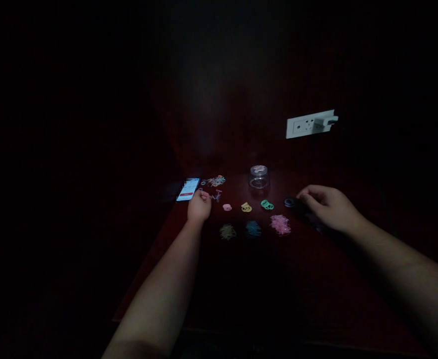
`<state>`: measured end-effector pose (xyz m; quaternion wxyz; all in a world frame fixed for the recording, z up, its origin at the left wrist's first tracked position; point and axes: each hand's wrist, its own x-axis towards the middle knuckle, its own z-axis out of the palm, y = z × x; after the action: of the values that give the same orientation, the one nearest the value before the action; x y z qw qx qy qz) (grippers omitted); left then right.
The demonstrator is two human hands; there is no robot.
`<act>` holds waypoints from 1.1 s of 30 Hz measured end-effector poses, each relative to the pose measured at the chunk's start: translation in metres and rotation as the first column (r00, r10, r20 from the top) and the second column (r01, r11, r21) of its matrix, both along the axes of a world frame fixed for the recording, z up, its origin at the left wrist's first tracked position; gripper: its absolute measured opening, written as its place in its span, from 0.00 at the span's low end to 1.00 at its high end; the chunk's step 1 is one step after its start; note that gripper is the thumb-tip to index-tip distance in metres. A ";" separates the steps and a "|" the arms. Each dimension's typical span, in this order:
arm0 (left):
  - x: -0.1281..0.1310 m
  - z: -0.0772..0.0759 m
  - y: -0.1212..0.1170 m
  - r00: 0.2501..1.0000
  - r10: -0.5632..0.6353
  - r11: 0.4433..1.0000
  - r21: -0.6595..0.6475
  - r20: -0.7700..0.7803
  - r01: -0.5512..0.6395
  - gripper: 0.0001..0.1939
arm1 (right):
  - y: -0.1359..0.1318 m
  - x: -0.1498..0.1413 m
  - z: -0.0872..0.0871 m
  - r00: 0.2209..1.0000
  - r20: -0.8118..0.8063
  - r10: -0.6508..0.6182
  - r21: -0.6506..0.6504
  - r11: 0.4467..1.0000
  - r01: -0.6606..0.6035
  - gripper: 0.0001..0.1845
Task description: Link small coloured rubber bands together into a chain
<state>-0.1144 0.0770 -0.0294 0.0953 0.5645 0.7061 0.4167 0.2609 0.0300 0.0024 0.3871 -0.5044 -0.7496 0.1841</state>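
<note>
In dim light, my left hand [199,205] is beside a lit phone [188,190], fingers curled together. Whatever they may pinch is too small to make out. Just past its fingertips lie a few loose elastic bands [216,196]. My right hand [326,202] hovers low at the right, thumb and forefinger drawn together beside dark purple hair ties [289,202]; anything between the fingertips is hidden. Between the hands are small groups of pink hair ties [227,207], yellow hair ties [246,207] and green hair ties [267,205].
Nearer me lie piles of yellowish bands [227,232], blue bands [253,229] and pink bands [280,225]. A mixed heap of bands [216,181] is behind the left hand. Farther back stands a clear lidded jar [259,177]. A wall socket [309,124] holds a plug.
</note>
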 end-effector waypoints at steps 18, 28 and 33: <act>0.000 0.003 -0.002 0.980 -0.020 0.992 0.129 0.198 -0.005 0.08 | -0.003 -0.002 0.002 1.000 0.010 0.029 0.000 1.000 -0.029 0.15; -0.002 0.003 0.002 0.966 0.005 0.985 0.164 0.259 -0.049 0.05 | -0.006 -0.005 0.006 0.999 0.014 0.028 0.012 1.000 -0.029 0.14; 0.001 0.006 -0.002 0.965 -0.028 0.977 0.211 0.262 -0.029 0.08 | -0.006 -0.006 0.006 0.999 0.011 0.037 0.006 0.999 -0.037 0.14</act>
<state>-0.1136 0.0751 -0.0230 0.1269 0.5109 0.6387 0.5612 0.2546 0.0238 0.0089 0.3811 -0.4901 -0.7615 0.1863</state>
